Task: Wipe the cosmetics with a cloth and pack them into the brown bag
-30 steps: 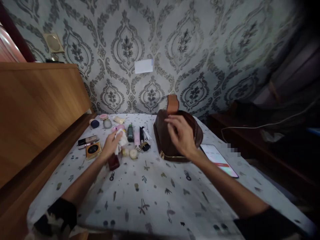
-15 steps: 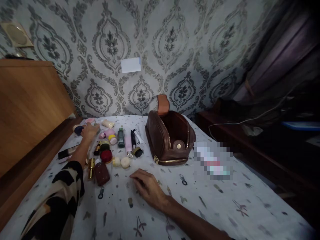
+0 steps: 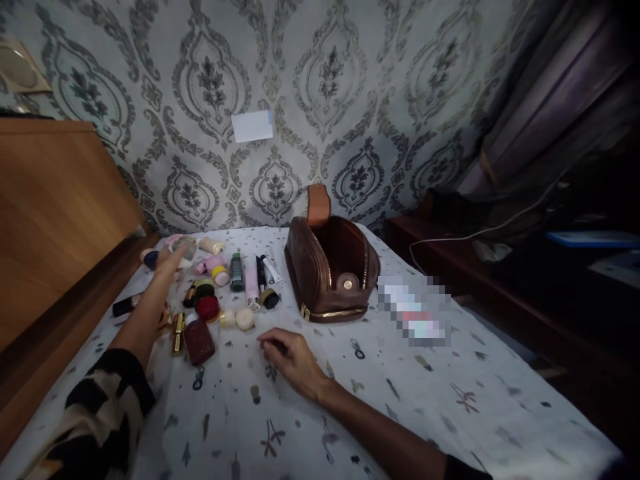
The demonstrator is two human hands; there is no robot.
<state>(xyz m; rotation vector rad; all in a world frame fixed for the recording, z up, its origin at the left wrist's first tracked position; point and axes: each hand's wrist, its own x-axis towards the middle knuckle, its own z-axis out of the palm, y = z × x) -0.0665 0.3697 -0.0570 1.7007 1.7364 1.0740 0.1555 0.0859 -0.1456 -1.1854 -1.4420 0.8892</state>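
My left hand (image 3: pixel 169 259) reaches to the far left of the cosmetics and touches a pale grey-green round item (image 3: pixel 187 248). Its fingers are blurred, so I cannot see whether they grip it. A dark-blue-ended item (image 3: pixel 149 259) lies just left of that hand, and a cream tube (image 3: pixel 211 246) to its right. My right hand (image 3: pixel 290 359) rests on the patterned sheet, fingers loosely curled together with nothing visible in them. Beyond it sit a round cream jar (image 3: pixel 245 319) and a brown leather toiletry bag (image 3: pixel 327 273), unzipped at the top.
Between the hands lie a dark red bottle (image 3: pixel 199 341), a gold tube (image 3: pixel 179 333), a red jar (image 3: pixel 207 307), a green bottle (image 3: pixel 237 272) and a pink tube (image 3: pixel 251 287). A blurred-out item (image 3: pixel 413 310) lies right of the bag. A wooden cabinet (image 3: pixel 60 200) borders the left.
The view has shifted slightly. The pale round item by my left hand shows more fully now. My right hand stays in about the same place, its fingers still curled.
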